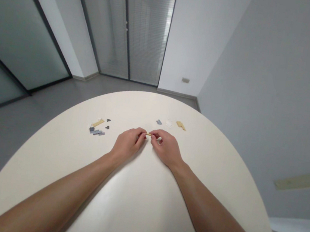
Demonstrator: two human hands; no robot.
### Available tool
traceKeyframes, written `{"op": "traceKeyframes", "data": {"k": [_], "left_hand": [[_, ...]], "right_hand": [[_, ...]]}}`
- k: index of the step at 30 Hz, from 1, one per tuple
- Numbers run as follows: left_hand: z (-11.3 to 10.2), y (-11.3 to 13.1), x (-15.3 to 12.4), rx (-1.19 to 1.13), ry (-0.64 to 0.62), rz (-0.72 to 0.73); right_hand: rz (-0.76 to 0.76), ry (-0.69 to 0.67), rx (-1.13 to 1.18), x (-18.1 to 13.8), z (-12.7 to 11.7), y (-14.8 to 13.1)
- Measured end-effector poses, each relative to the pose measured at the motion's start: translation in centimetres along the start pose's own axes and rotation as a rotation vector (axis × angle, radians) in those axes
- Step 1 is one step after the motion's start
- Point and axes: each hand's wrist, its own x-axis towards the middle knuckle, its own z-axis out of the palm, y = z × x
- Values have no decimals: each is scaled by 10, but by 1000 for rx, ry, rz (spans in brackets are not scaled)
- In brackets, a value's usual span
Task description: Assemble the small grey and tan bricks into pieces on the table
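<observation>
Over the middle of the white table, my left hand [129, 141] and my right hand [166, 146] meet fingertip to fingertip. Both pinch a small yellow piece [148, 134], which shows only as a thin strip between them; the fingers cover its ends. Just beyond my right hand lie some grey pieces [159, 122], white pieces [169, 123] and tan-yellow pieces [181, 125]. Off to the left of my left hand is a loose group with a long tan piece [98, 123], grey flat pieces [96, 132] and small dark pieces [107, 127].
The round white table [138, 204] curves away on both sides, its far edge close behind the pieces. Beyond it stand a glass partition with blinds [145, 35] and a white wall [274, 89] on the right.
</observation>
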Motion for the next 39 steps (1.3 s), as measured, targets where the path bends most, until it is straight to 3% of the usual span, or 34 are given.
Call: {"op": "traceKeyframes", "data": {"k": [39], "left_hand": [[0, 0, -1, -39, 7, -22]], "right_hand": [[11, -4, 27, -1, 1, 1]]}}
